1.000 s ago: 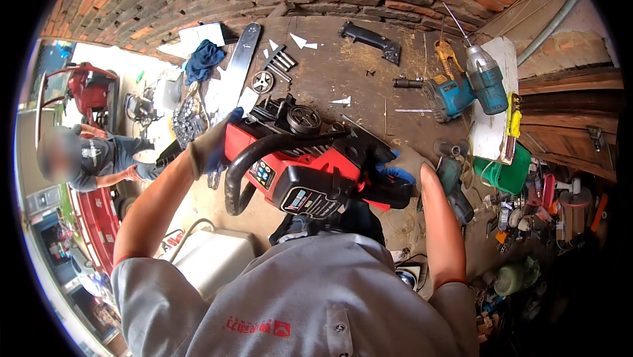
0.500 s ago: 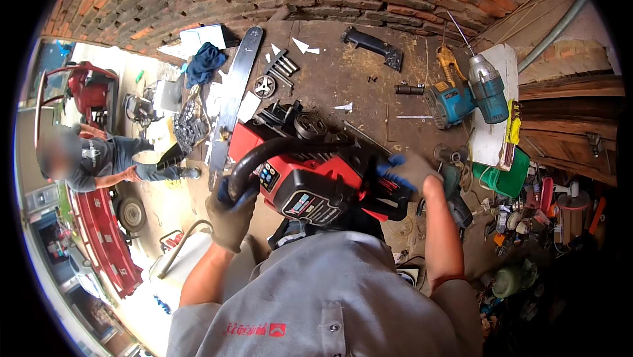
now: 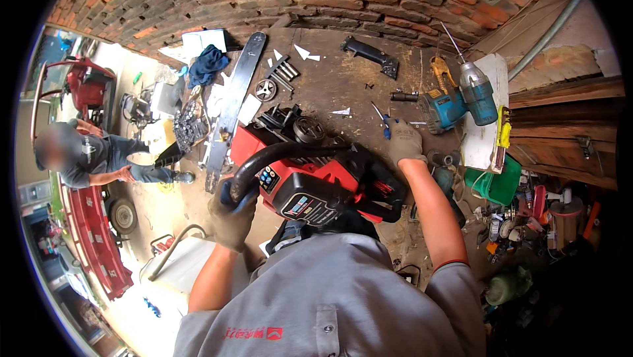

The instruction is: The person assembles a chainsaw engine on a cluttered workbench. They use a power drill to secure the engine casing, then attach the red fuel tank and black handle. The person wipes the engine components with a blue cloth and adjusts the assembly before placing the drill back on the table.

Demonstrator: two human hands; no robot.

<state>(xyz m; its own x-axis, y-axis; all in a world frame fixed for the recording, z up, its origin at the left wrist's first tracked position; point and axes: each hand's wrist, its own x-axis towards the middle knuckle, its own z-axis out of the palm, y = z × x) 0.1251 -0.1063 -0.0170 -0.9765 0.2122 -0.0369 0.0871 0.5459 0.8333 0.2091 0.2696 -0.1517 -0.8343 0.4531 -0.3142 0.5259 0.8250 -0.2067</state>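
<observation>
A red and black chainsaw body [image 3: 316, 182], its bar off, rests on the bench in front of me. My left hand [image 3: 234, 212], in a grey glove with blue fingers, is closed around its curved black front handle [image 3: 264, 159]. Beyond the saw's rear handle [image 3: 389, 195], my gloved right hand [image 3: 405, 142] is over the bench top. At its fingertips is a slim screwdriver [image 3: 376, 109], pointing away to the left; the fingers partly hide it and appear closed on it. The exposed clutch drum [image 3: 308, 129] faces up on the saw's far side.
A guide bar [image 3: 237, 103] lies left, near a chain [image 3: 190, 126] and sprocket cover parts [image 3: 266, 90]. A black handle part [image 3: 371, 57] lies at the back. Blue power tools [image 3: 443, 107] and a green basket [image 3: 498, 182] are right. Another person [image 3: 99, 159] is at left.
My right hand has left the saw's rear handle and moved away over the bench, where the screwdriver now shows at its fingers. My left hand still grips the front handle.
</observation>
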